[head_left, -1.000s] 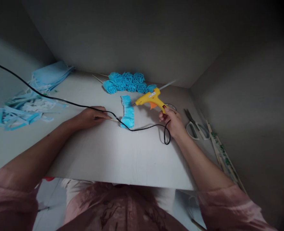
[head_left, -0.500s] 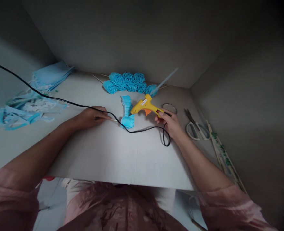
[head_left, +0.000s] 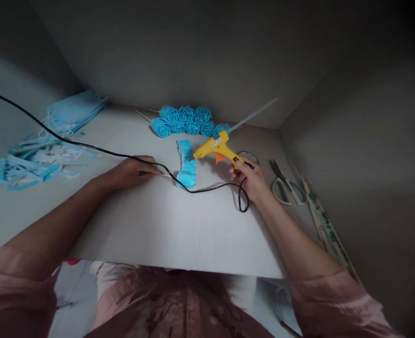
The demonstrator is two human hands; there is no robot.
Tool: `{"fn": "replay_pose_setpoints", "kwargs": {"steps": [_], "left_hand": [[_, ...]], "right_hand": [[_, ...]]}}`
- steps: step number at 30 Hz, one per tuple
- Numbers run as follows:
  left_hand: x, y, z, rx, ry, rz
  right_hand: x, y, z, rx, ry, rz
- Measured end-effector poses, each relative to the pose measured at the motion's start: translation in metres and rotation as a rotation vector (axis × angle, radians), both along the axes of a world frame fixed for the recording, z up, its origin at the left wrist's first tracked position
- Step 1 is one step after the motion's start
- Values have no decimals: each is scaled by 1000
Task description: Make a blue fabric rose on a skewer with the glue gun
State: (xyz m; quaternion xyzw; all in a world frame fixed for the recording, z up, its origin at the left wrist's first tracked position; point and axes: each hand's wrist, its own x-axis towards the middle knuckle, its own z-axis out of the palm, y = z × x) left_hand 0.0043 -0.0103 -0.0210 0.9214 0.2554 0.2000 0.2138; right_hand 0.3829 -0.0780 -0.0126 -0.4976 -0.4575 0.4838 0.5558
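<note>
Surface (head_left: 151, 225): pale. Along its far edge lies a cluster of blue fabric roses (head_left: 186, 120), in two rows, with thin stems poking out at the sides. At far left you have a stack of blue sheets (head_left: 72, 110), and nearer to you a loose heap of blue and white scraps (head_left: 34, 170). To your right lie white-handled scissors (head_left: 280, 175), with a bundle of sticks with green bits (head_left: 320, 211) beyond them by the wall. A ring (head_left: 249, 154) sits partly hidden behind your right hand (head_left: 251, 179).

In the way: the black cord (head_left: 98, 149) runs from the upper left across your left hand (head_left: 133, 170), passes in front of the strip's lower end and loops below your right wrist.

Work piece: the blue strip (head_left: 185, 157) lies near mid-surface, just on your side of the roses, its long axis running away from you. It is bright, crinkled and ragged-edged, its near end folded thicker around the thin stick (head_left: 165, 176). Your left fingers are pinched on that stick. Your right fingers are wrapped round the handle of the yellow glue gun (head_left: 212, 146), its nozzle at the strip's right edge; contact is hard to judge from this angle.
</note>
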Motion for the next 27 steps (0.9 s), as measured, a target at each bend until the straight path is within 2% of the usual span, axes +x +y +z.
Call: {"fn": "replay_pose_setpoints", "kwargs": {"steps": [5,12,24,27], "left_hand": [[-1,1,-2,5,-12,-12],[0,-1,1,-21,1,-9],[-1,1,-1,-34,-19,0],[0,0,0,-24,-11,-3]], "right_hand": [[-2,0,-2,-17,-91,31],[1,0,2,-34,111,10],[-2,-1,-1,-8,-47,38],[-1,0,-1,2,-22,36]]}}
